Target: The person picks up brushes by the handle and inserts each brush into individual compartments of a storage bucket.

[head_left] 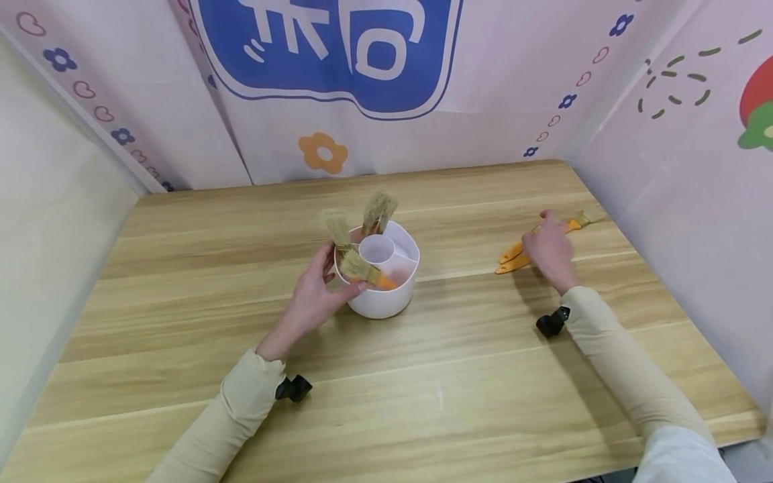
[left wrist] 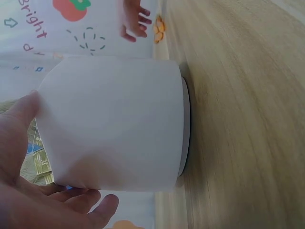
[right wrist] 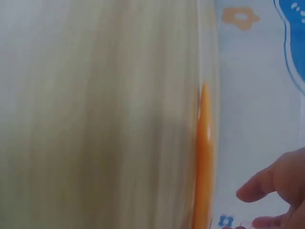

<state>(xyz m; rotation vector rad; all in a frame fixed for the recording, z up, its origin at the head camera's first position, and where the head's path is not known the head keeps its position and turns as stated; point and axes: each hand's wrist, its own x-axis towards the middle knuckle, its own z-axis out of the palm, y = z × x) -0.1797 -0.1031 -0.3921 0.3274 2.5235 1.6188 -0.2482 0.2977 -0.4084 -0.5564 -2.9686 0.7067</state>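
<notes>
A white round container [head_left: 382, 306] with compartments and a central cup stands on the table. My left hand [head_left: 320, 295] holds it by the left side, thumb at the near rim and fingers around the far left; the left wrist view shows the container's wall [left wrist: 114, 124] close up. Three paintbrushes [head_left: 362, 267] lean in it, bristles upward or outward. To the right, orange-handled paintbrushes [head_left: 513, 263] lie on the wood, partly hidden under my right hand [head_left: 551, 251]. In the right wrist view the fingers hang apart from an orange handle [right wrist: 204, 162], gripping nothing visible.
The wooden table [head_left: 459, 376] meets a printed backdrop [head_left: 483, 127] at the back and a white side wall [head_left: 682, 168] on the right. Dark wrist cameras [head_left: 294, 388] sit on both sleeves.
</notes>
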